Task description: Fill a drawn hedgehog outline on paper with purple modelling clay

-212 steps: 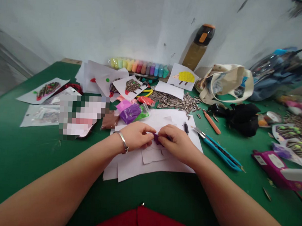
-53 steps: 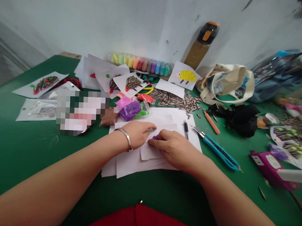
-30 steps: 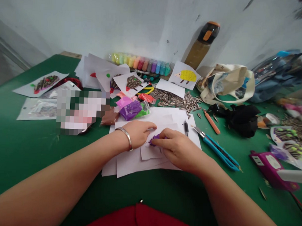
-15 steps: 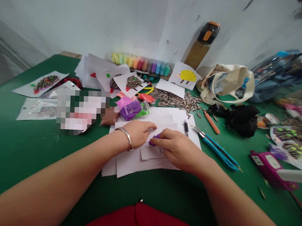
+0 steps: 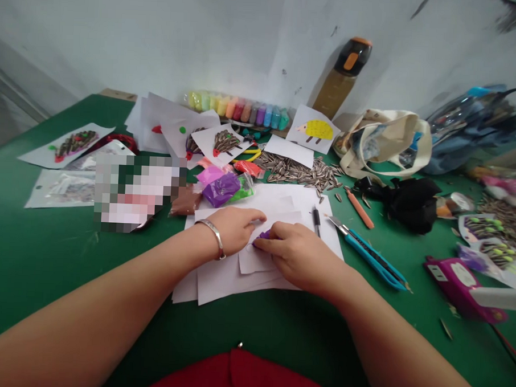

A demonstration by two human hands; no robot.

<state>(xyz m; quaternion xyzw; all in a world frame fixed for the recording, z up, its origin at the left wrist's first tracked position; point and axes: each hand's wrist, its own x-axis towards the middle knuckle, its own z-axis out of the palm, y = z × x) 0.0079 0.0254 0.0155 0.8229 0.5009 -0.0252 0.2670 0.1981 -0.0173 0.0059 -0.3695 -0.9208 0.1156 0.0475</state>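
Observation:
A small white card [image 5: 255,265] lies on a stack of white paper sheets [image 5: 219,287] in front of me. Purple modelling clay [image 5: 263,236] is on the card, beside a thin drawn outline. My right hand [image 5: 300,253] has its fingers bent over the clay and pressing it, partly covering it. To the left, my left hand [image 5: 236,228] rests on the card's edge with fingers stretched out and holds nothing; a silver bracelet is on that wrist. A black pen [image 5: 316,220] lies on the sheets to the right.
Bagged purple clay [image 5: 220,188] and brown clay [image 5: 186,200] sit behind my left hand. Sunflower seeds [image 5: 295,171] lie in a heap at the back. A blue utility knife [image 5: 373,255] rests at right, near a magenta power strip [image 5: 463,288]. A bottle [image 5: 342,77] stands by the wall.
My right index finger has shifted slightly over the purple clay, which is still on the card. My left hand stays in place. The whole view has drifted a little.

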